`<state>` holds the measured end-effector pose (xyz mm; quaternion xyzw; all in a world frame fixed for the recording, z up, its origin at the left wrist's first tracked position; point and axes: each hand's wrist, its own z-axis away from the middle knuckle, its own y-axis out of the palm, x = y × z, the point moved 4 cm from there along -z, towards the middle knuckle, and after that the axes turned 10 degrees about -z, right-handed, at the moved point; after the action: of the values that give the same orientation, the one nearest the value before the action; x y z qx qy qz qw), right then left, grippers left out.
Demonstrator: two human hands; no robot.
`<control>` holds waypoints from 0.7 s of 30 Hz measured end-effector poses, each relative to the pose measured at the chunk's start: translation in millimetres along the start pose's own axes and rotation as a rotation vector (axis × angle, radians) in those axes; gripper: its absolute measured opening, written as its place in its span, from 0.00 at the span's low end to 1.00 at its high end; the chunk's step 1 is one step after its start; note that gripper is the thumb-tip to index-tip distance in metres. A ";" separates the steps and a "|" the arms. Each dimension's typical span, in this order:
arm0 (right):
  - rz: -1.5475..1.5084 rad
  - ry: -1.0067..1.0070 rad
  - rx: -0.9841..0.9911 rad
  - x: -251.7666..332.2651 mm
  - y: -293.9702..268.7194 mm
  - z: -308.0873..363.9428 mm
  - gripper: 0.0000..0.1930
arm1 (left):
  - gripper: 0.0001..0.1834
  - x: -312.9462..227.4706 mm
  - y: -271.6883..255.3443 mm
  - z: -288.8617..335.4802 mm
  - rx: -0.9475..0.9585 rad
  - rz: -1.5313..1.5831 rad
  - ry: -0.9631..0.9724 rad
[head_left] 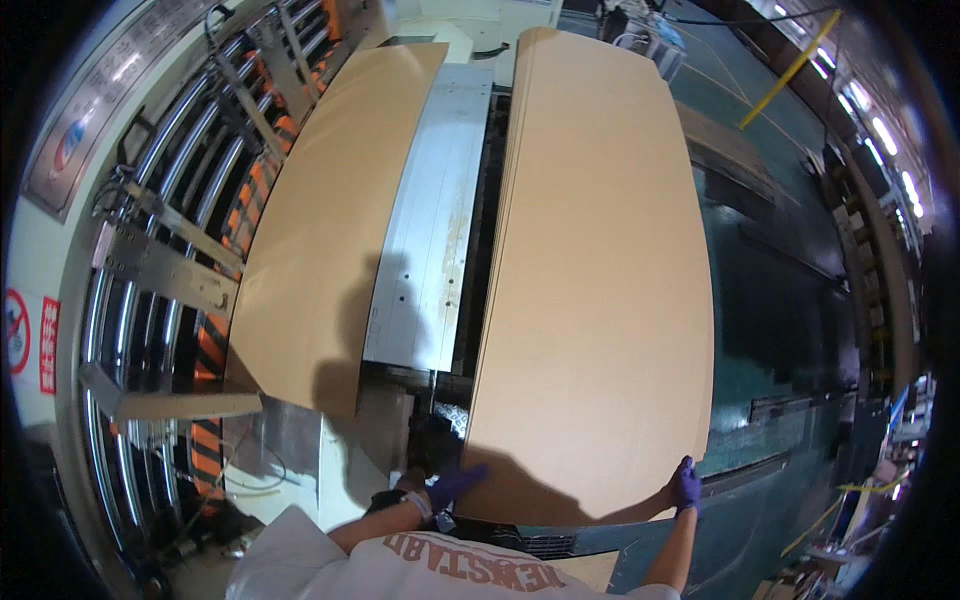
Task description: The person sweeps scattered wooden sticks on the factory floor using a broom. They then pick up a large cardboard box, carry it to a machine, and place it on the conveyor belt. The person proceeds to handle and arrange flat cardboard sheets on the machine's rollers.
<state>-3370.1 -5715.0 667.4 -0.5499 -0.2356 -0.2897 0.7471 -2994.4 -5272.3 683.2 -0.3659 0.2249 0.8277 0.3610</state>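
A tall pile of long brown cardboard sheets (600, 270) lies before me, with layered edges showing along its left side. At the pile's near left corner, my left hand (455, 487) in a purple glove has its fingers stretched out against the cardboard. My right hand (687, 484), also gloved in purple, is closed on the near right corner of the cardboard; how many sheets it grips cannot be seen. Another brown cardboard sheet (320, 220) lies to the left, on the machine bed, apart from both hands.
A pale metal plate (430, 220) runs between the single sheet and the pile, beside a dark gap. Farther left stand metal rollers (185, 150), brackets (165, 265) and orange-black striped bars (208, 345). Green floor (770, 400) stretches along the right, with a yellow pole (790, 70) beyond.
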 end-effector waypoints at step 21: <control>-0.770 0.366 0.770 100.9 165.7 216.0 0.31 | 0.31 -88.6 -258.4 88.3 -0.203 0.124 -0.139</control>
<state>-3189.9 -5487.9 683.0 -0.0537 -0.3740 -0.5248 0.7628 -2794.7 -5089.6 779.1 -0.3277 0.1365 0.8904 0.2850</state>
